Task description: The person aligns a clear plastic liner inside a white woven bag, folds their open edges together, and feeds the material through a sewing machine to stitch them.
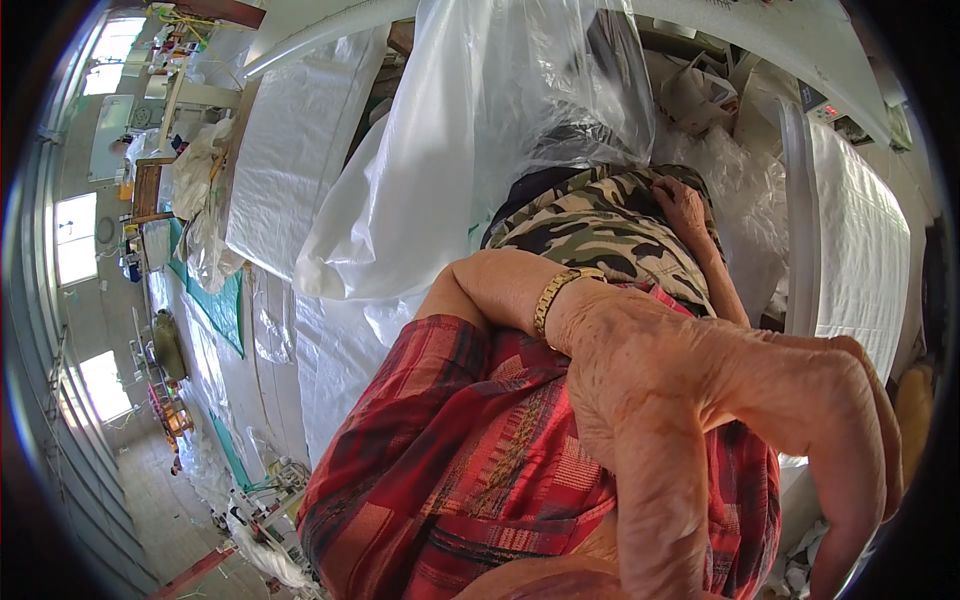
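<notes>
My left hand (650, 380) looms large and close, raised in front of my red plaid shirt (450, 440). Its thumb points down and its bent fingers are spread away from it, with a wide gap and no object visible between them. Part of the fingertips lies beyond the lower edge of the picture. A gold-coloured watch (552, 300) circles that wrist. My right hand (683, 208) rests on my camouflage trousers (600, 215), its fingers loosely bent and holding nothing visible.
Clear plastic sheeting (430, 150) hangs over the work surface ahead and spreads left. At the right is a white quilted-looking panel (860, 230), with crumpled clear plastic (745, 200) beside it. Further left are a wooden crate (152, 190) and bright windows (77, 240).
</notes>
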`<state>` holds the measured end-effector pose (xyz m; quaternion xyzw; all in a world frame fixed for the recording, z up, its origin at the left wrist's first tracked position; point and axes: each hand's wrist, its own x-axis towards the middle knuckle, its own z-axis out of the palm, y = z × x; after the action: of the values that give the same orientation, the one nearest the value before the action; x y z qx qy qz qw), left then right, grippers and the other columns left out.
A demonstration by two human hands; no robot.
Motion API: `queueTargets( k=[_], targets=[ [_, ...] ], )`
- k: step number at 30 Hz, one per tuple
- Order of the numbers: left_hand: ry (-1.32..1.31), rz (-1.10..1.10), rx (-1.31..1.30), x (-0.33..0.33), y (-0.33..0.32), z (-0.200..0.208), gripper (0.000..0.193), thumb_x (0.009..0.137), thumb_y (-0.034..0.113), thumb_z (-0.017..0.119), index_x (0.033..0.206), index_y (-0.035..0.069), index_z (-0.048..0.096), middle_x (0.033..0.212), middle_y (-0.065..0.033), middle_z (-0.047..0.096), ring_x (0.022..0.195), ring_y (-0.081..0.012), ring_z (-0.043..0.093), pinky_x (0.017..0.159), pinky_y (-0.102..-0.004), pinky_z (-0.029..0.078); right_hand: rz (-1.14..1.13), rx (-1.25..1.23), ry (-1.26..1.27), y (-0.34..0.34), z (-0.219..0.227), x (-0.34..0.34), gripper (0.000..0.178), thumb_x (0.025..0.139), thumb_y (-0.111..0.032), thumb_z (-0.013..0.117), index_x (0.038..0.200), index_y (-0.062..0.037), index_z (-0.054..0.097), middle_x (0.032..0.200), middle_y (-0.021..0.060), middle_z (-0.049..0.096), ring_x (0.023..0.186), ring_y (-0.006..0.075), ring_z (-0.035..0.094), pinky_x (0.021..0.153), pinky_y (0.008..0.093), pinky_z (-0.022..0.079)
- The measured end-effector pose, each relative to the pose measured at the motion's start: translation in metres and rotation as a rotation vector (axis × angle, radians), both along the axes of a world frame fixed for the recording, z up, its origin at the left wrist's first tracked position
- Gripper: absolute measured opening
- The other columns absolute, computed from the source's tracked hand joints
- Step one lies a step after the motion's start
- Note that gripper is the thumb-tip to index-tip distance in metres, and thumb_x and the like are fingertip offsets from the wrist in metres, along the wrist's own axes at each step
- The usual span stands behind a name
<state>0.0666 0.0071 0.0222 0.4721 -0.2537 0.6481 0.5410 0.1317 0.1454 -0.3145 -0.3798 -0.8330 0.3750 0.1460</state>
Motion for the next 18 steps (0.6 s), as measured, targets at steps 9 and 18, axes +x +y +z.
queueTargets(
  k=[9,18],
  targets=[
    [0.029,-0.026,0.040,0.000,0.002,0.005,0.012,0.097,0.010,0.057,0.096,0.006,0.069,0.107,-0.0122,0.063,0.093,-0.0254,0.065,0.102,-0.0435,0.042,-0.005,-0.010,0.037,0.000,0.003,-0.001,0.024,0.091,-0.026,0.059,0.101,-0.0053,0.066,0.092,0.0192,0.068,0.088,0.0392,0.065,0.076,0.0449,0.049],
    [0.040,-0.036,0.033,0.002,-0.001,0.006,0.013,0.097,0.010,0.056,0.097,0.005,0.069,0.110,-0.0130,0.062,0.095,-0.0259,0.065,0.102,-0.0435,0.042,-0.010,-0.008,0.040,-0.003,0.010,-0.001,0.023,0.091,-0.025,0.058,0.099,-0.0046,0.066,0.090,0.0192,0.068,0.086,0.0386,0.065,0.075,0.0445,0.049]
  ],
)
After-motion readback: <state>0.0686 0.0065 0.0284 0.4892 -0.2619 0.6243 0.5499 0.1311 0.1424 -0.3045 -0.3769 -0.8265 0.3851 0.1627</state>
